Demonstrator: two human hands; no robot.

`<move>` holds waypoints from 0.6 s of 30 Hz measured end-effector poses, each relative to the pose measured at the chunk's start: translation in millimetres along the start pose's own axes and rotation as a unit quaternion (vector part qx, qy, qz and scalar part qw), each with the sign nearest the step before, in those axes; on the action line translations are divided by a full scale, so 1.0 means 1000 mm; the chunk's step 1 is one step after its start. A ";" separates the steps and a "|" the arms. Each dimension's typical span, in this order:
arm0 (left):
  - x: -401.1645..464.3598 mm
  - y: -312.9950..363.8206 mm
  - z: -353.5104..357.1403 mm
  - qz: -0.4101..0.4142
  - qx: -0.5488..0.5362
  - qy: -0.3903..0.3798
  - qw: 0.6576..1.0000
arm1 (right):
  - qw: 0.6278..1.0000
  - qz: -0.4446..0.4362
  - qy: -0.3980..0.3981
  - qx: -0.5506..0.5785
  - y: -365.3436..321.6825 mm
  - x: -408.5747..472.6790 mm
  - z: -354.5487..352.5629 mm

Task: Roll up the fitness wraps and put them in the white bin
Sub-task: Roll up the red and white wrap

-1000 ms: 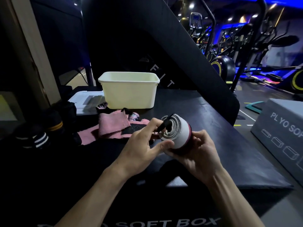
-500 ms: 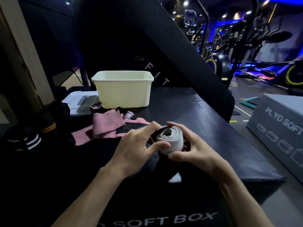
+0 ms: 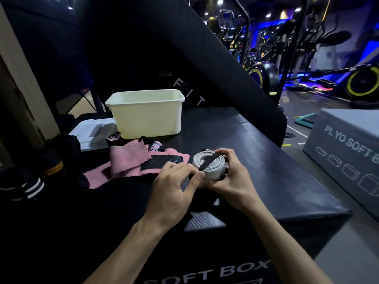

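A person's two bare hands hold a rolled grey fitness wrap (image 3: 209,165) just above a black soft box (image 3: 256,160), seen from a head-worn camera. The right hand (image 3: 233,181) cups the roll from below and behind, fingers curled round it. The left hand (image 3: 174,187) pinches a thin black strap (image 3: 208,163) that lies across the roll's spiral end. Left of the roll, an unrolled pink wrap (image 3: 127,162) with a black fastening patch lies flat on the box. Beyond the pink wrap stands the white bin (image 3: 146,117), upright, well apart from the roll. Far left of the roll sit dark rolled wraps (image 3: 30,185) with pale stripes.
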State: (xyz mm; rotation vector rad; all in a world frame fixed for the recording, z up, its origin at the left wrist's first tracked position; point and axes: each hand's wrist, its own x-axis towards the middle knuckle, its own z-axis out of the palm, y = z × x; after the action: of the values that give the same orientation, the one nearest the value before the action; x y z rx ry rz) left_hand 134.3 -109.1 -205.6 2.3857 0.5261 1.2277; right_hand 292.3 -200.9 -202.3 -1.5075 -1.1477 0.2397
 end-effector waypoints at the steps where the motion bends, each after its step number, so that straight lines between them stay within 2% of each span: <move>1: -0.001 -0.001 0.000 0.008 0.004 0.004 1.000 | 1.000 -0.003 0.004 -0.015 -0.001 0.000 0.000; 6: -0.005 -0.007 -0.002 0.016 -0.009 -0.001 1.000 | 0.993 -0.023 0.014 -0.119 -0.006 -0.002 0.001; 8: -0.005 -0.008 -0.003 0.010 -0.021 -0.014 1.000 | 0.991 -0.024 0.013 -0.128 -0.008 -0.001 0.003; 10: -0.005 -0.006 -0.003 -0.006 -0.033 -0.022 0.999 | 0.994 -0.018 -0.010 -0.106 -0.008 0.001 0.000; 15: -0.002 -0.004 -0.002 -0.039 -0.049 0.007 0.998 | 0.991 0.021 -0.130 0.028 -0.001 0.002 -0.025; 18: 0.003 -0.006 0.000 -0.044 -0.046 0.024 0.998 | 0.995 0.015 -0.099 -0.005 -0.003 0.002 -0.020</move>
State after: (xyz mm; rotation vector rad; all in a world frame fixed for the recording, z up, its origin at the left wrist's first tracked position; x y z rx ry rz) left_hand 135.4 -102.4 -206.2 2.2365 0.5706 1.2466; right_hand 305.2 -212.8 -193.0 -1.5356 -1.2842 0.4123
